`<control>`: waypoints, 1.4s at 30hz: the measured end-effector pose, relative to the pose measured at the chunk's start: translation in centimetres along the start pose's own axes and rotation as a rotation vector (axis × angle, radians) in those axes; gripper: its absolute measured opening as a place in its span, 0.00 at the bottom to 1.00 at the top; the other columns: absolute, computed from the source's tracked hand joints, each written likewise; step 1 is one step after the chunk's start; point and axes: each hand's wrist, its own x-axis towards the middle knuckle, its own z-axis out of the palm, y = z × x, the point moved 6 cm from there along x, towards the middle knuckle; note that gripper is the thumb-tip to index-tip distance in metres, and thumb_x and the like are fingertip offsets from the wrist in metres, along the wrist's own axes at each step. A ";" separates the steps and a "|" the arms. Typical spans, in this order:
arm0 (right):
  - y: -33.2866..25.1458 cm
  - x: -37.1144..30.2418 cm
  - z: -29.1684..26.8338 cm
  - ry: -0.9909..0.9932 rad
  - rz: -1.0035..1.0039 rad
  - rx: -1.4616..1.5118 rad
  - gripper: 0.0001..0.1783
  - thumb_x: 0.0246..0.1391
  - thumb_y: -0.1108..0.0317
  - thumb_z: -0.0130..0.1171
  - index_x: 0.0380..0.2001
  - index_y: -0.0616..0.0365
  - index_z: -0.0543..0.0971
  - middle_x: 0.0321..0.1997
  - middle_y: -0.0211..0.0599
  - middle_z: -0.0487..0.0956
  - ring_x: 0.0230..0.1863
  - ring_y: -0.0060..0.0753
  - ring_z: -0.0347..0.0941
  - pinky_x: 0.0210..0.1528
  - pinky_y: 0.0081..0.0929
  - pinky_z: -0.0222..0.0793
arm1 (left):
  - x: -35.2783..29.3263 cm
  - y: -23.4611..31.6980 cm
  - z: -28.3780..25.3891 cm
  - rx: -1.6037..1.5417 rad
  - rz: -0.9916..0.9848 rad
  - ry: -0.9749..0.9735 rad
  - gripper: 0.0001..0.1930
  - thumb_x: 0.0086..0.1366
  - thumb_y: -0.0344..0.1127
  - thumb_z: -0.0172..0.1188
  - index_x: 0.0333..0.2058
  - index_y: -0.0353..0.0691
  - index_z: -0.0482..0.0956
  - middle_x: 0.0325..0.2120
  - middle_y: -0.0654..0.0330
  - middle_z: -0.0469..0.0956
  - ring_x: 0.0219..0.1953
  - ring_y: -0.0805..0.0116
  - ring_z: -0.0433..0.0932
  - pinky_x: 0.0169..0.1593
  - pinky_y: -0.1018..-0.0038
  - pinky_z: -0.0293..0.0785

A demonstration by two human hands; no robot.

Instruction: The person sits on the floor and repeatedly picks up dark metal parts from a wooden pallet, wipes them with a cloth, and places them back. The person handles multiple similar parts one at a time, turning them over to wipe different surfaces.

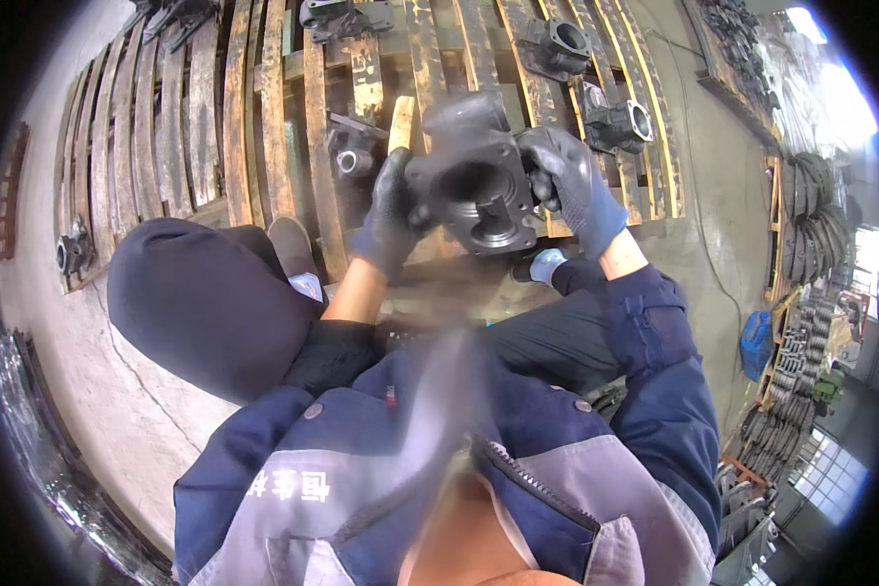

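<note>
A dark grey metal casting (510, 164) with a large round bore and a flange with bolt holes is held up in front of me, above the pallet's near edge. My right hand (568, 186), in a black and blue glove, is closed on its right side. At its left side is my left hand (393, 217), gloved and closed against the casting. A pale wooden stick (400, 122) sticks up just beyond the left hand; I cannot tell whether that hand also grips it. Beside the left hand, another casting (354, 146) lies on the pallet.
A slatted wooden pallet (234, 127) spreads ahead, carrying more castings (557, 47), (617, 119) at the far right and a casting (347, 18) at the back. One casting (73, 252) sits at the left corner. Stacked parts (816, 220) and a blue bag-like item (755, 344) stand right.
</note>
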 end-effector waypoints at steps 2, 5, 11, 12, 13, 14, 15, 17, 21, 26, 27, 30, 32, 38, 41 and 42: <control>1.5 0.8 0.1 0.043 0.078 0.123 0.16 0.61 0.54 0.53 0.43 0.52 0.78 0.18 0.19 0.65 0.16 0.11 0.56 0.15 0.13 0.49 | 0.1 0.5 0.1 0.041 0.020 0.054 0.25 0.68 0.63 0.45 0.34 0.49 0.80 0.16 0.69 0.74 0.11 0.78 0.65 0.22 0.77 0.70; 4.4 1.6 0.0 0.120 0.237 0.311 0.12 0.63 0.55 0.51 0.39 0.47 0.78 0.16 0.16 0.63 0.13 0.13 0.53 0.15 0.11 0.52 | 0.2 0.5 -0.1 0.064 0.033 0.082 0.23 0.68 0.62 0.46 0.29 0.51 0.78 0.11 0.73 0.68 0.09 0.79 0.60 0.19 0.80 0.64; 11.8 5.5 0.0 0.117 0.414 0.566 0.15 0.62 0.51 0.53 0.42 0.48 0.70 0.30 0.25 0.70 0.26 0.25 0.63 0.29 0.31 0.68 | 1.8 -0.1 -2.3 -0.039 0.014 0.165 0.19 0.67 0.59 0.53 0.26 0.53 0.76 0.13 0.75 0.68 0.10 0.82 0.61 0.18 0.86 0.61; 12.8 6.6 -0.2 0.035 0.343 0.421 0.20 0.56 0.57 0.58 0.47 0.52 0.68 0.37 0.32 0.70 0.33 0.31 0.65 0.35 0.32 0.68 | 2.0 -0.2 -2.9 -0.057 0.022 0.213 0.18 0.66 0.58 0.54 0.27 0.53 0.76 0.14 0.74 0.69 0.11 0.82 0.62 0.18 0.86 0.62; 13.3 8.1 -0.4 -0.046 0.170 0.004 0.27 0.50 0.62 0.62 0.52 0.56 0.66 0.43 0.40 0.71 0.41 0.37 0.67 0.42 0.34 0.69 | 2.4 -0.1 -3.5 -0.070 0.048 0.244 0.16 0.66 0.57 0.56 0.27 0.53 0.76 0.14 0.74 0.70 0.13 0.83 0.63 0.19 0.86 0.63; 13.7 9.3 -0.6 -0.048 -0.022 -0.425 0.36 0.44 0.67 0.66 0.57 0.60 0.64 0.49 0.47 0.72 0.49 0.43 0.69 0.49 0.35 0.70 | 2.8 -0.1 -3.9 -0.083 0.076 0.273 0.15 0.65 0.55 0.57 0.27 0.53 0.77 0.15 0.74 0.71 0.14 0.83 0.65 0.19 0.86 0.64; 15.3 10.1 -0.4 -0.100 -0.049 -0.478 0.45 0.39 0.72 0.70 0.62 0.64 0.62 0.56 0.54 0.72 0.57 0.49 0.71 0.56 0.37 0.71 | 3.5 -0.1 -4.5 -0.165 0.047 0.277 0.14 0.64 0.54 0.61 0.27 0.52 0.76 0.18 0.72 0.72 0.17 0.82 0.68 0.21 0.86 0.67; 18.3 12.0 -0.6 -0.099 -0.004 -0.556 0.46 0.39 0.68 0.71 0.62 0.64 0.62 0.57 0.57 0.71 0.59 0.53 0.69 0.59 0.39 0.68 | 4.5 -0.4 -5.7 -0.162 0.070 0.315 0.16 0.63 0.54 0.61 0.27 0.49 0.75 0.18 0.71 0.72 0.17 0.81 0.68 0.22 0.85 0.68; 22.4 14.5 0.0 -0.091 -0.008 -0.647 0.47 0.40 0.59 0.71 0.62 0.64 0.62 0.59 0.62 0.69 0.61 0.58 0.67 0.62 0.42 0.64 | 7.1 -1.4 -10.0 -0.280 0.134 0.375 0.19 0.63 0.53 0.61 0.31 0.42 0.74 0.23 0.64 0.72 0.22 0.75 0.68 0.29 0.80 0.72; 25.1 15.7 -0.2 -0.127 -0.004 -0.647 0.50 0.39 0.54 0.72 0.61 0.66 0.62 0.59 0.64 0.68 0.61 0.60 0.65 0.64 0.43 0.62 | 9.4 -2.0 -14.4 -0.057 0.185 0.288 0.13 0.69 0.40 0.53 0.45 0.38 0.71 0.34 0.59 0.74 0.36 0.72 0.72 0.43 0.77 0.70; 25.2 15.8 -0.2 -0.144 -0.039 -0.604 0.50 0.39 0.53 0.72 0.61 0.67 0.62 0.59 0.64 0.68 0.61 0.60 0.65 0.64 0.43 0.62 | 9.4 -1.9 -14.5 0.029 0.200 0.304 0.14 0.69 0.41 0.52 0.43 0.36 0.72 0.33 0.58 0.75 0.34 0.71 0.72 0.41 0.77 0.71; 25.5 16.2 -0.2 -0.180 -0.112 -0.638 0.50 0.39 0.51 0.72 0.60 0.69 0.62 0.58 0.65 0.68 0.61 0.61 0.65 0.65 0.42 0.61 | 8.2 -1.8 -12.6 -0.286 0.159 0.214 0.23 0.67 0.50 0.56 0.35 0.29 0.74 0.24 0.57 0.75 0.24 0.69 0.73 0.32 0.76 0.74; 25.5 16.6 -0.2 -0.185 -0.125 -0.700 0.51 0.40 0.50 0.72 0.60 0.70 0.62 0.59 0.65 0.68 0.62 0.61 0.64 0.66 0.43 0.60 | 5.7 -0.7 -11.8 0.008 0.174 0.388 0.22 0.68 0.51 0.55 0.36 0.32 0.75 0.25 0.58 0.77 0.25 0.69 0.76 0.32 0.75 0.75; 24.2 16.7 0.2 -0.183 -0.115 -0.560 0.42 0.36 0.56 0.75 0.53 0.64 0.70 0.53 0.57 0.74 0.57 0.55 0.70 0.60 0.40 0.66 | 0.7 0.9 -9.5 0.802 -0.078 0.311 0.30 0.63 0.65 0.55 0.35 0.38 0.80 0.25 0.58 0.80 0.25 0.70 0.79 0.32 0.75 0.77; 22.9 16.5 0.3 -0.145 -0.151 -0.514 0.38 0.34 0.58 0.77 0.49 0.60 0.73 0.50 0.53 0.77 0.54 0.53 0.73 0.56 0.39 0.70 | 1.2 0.5 -8.7 0.966 -0.070 0.152 0.29 0.63 0.65 0.55 0.30 0.40 0.81 0.22 0.61 0.79 0.24 0.72 0.78 0.32 0.76 0.75; 23.2 16.6 0.2 -0.140 -0.065 -0.437 0.37 0.34 0.58 0.76 0.49 0.60 0.73 0.49 0.53 0.77 0.53 0.53 0.73 0.55 0.39 0.70 | 1.5 0.2 -8.4 0.977 -0.066 0.109 0.28 0.64 0.64 0.55 0.29 0.40 0.80 0.22 0.62 0.79 0.24 0.73 0.78 0.31 0.76 0.75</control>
